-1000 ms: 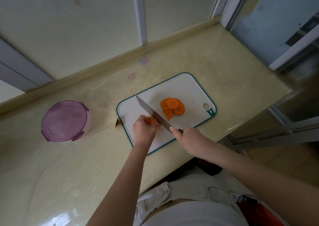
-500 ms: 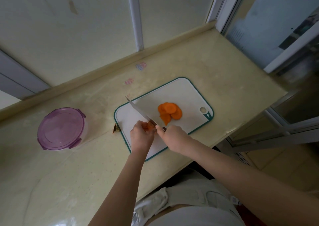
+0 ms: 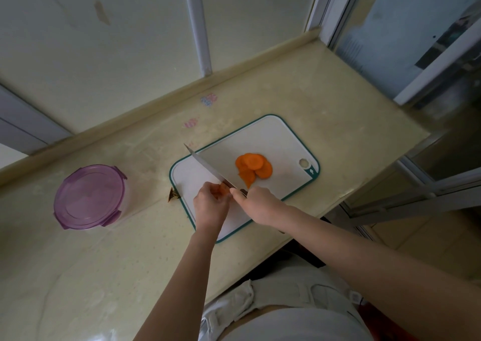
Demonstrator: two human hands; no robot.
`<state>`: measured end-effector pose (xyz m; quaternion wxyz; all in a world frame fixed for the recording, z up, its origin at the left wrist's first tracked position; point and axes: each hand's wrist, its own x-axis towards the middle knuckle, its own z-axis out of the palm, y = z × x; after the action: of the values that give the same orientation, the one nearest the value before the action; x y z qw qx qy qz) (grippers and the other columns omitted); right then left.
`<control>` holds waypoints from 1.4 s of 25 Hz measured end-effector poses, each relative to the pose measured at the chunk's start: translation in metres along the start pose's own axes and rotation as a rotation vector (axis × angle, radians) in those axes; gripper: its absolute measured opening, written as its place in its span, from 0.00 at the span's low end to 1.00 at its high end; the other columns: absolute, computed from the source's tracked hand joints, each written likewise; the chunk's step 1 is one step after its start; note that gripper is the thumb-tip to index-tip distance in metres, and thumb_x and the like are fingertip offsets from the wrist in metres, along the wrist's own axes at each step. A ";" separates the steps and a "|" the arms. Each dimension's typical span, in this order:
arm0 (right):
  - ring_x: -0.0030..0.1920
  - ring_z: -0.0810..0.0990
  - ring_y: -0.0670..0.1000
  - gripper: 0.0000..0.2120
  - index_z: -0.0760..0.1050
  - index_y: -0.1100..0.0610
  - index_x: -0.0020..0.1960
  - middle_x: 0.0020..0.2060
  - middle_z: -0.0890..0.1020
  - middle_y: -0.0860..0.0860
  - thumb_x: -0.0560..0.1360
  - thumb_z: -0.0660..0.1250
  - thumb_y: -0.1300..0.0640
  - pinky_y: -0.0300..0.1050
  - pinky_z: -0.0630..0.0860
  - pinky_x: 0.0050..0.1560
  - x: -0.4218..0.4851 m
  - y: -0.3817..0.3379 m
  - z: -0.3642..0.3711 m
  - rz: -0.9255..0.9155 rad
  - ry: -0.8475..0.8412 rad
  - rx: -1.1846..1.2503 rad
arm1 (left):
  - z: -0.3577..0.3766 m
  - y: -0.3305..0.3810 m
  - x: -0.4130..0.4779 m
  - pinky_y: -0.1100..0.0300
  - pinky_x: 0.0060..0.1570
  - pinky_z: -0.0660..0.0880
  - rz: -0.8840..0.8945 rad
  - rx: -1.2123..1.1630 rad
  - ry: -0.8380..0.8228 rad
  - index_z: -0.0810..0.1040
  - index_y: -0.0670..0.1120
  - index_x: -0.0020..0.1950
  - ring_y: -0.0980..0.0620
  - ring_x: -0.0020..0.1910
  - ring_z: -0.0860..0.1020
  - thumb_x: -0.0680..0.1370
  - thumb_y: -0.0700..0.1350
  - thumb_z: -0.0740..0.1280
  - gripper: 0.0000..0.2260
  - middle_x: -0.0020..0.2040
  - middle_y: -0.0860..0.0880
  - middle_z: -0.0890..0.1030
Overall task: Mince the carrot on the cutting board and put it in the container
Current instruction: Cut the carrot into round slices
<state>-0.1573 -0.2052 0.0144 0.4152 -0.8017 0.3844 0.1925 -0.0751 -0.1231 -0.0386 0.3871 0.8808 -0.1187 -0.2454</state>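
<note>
A white cutting board (image 3: 276, 137) with a teal rim lies on the beige counter. A pile of orange carrot slices (image 3: 253, 168) sits near its middle. My left hand (image 3: 209, 205) pinches a small carrot stub (image 3: 222, 189) at the board's near left. My right hand (image 3: 257, 205) grips the handle of a knife (image 3: 208, 168); its blade angles up to the left, edge against the stub. The container (image 3: 89, 197), round with a purple lid clipped on, stands on the counter well left of the board.
A small brown carrot end (image 3: 172, 197) lies on the counter by the board's left edge. The counter's front edge runs just below the board. A wall with a raised ledge lies behind, and a window frame (image 3: 437, 62) stands at the right.
My right hand has drawn the knife back towards me, so it now sits close beside my left hand at the stub. The view has shifted slightly.
</note>
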 end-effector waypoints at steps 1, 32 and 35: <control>0.29 0.66 0.48 0.25 0.61 0.54 0.32 0.30 0.67 0.51 0.81 0.50 0.40 0.42 0.61 0.30 0.000 -0.002 0.000 -0.002 0.000 -0.005 | 0.000 0.000 0.000 0.64 0.43 0.69 -0.001 -0.005 -0.001 0.76 0.42 0.52 0.52 0.43 0.76 0.74 0.43 0.69 0.09 0.44 0.48 0.79; 0.28 0.68 0.50 0.26 0.63 0.57 0.31 0.29 0.70 0.52 0.80 0.54 0.41 0.42 0.64 0.28 -0.021 0.040 0.001 0.122 -0.009 0.101 | 0.000 0.000 -0.002 0.61 0.47 0.71 0.010 -0.021 -0.032 0.72 0.46 0.49 0.50 0.47 0.77 0.73 0.43 0.71 0.10 0.46 0.48 0.78; 0.29 0.68 0.49 0.25 0.64 0.57 0.31 0.30 0.70 0.52 0.80 0.53 0.41 0.42 0.63 0.29 -0.025 0.037 -0.002 0.084 -0.022 0.086 | 0.000 0.000 -0.002 0.60 0.47 0.71 0.010 -0.015 -0.027 0.73 0.44 0.50 0.49 0.47 0.77 0.73 0.42 0.71 0.09 0.46 0.48 0.78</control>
<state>-0.2018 -0.2089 0.0119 0.4451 -0.7641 0.4211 0.2020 -0.0765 -0.1224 -0.0380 0.3933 0.8739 -0.1265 -0.2562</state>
